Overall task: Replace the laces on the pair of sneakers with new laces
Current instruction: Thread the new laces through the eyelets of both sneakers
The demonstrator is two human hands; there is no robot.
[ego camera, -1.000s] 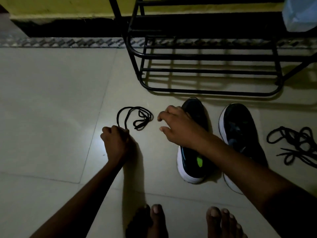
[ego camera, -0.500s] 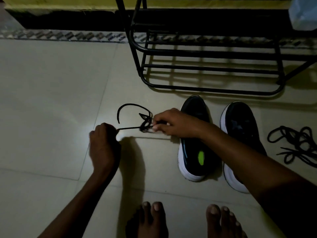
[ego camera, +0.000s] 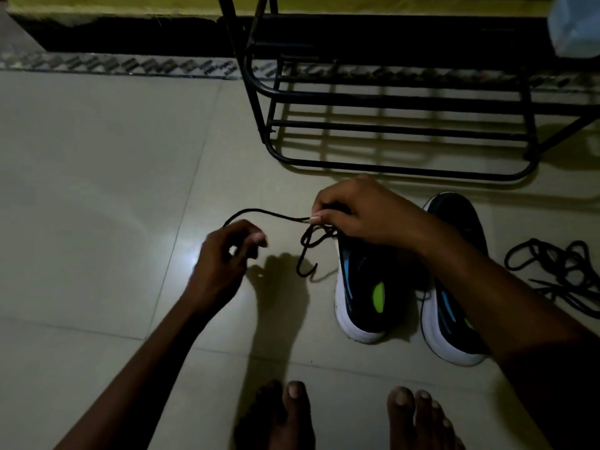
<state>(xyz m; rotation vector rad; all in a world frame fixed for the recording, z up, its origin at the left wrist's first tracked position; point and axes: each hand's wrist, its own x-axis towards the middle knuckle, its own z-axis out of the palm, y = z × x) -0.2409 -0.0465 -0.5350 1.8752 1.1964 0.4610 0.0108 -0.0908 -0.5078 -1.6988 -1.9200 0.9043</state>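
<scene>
The pale floor (ego camera: 97, 190) is glossy square tile that throws back a bright spot of light. A black shoe rack (ego camera: 389, 102) of thin round metal tubing stands at its far side. In front of the rack the sneakers (ego camera: 360, 287) sit side by side, toes pointing at it. They have dark uppers, thick white rubber soles and blue and lime patches, and it is too dim to tell whether any lace is in the eyelets. To their right a tangled heap of dark cord, the spare laces (ego camera: 558, 267), lies well apart on the tile. The lace (ego camera: 269, 214) in hand is a thin, round, limp black cord held above the floor just left of the sneakers. The right hand (ego camera: 360, 212) pinches a small knot of loops between thumb and fingers, with a hooked tail hanging below. The left hand (ego camera: 224, 254), slightly blurred, has its fingers curled round the other end of the strand. The step looks like shaking this lace out straight. Next, the loops need freeing and a tip found for the lowest eyelet.
</scene>
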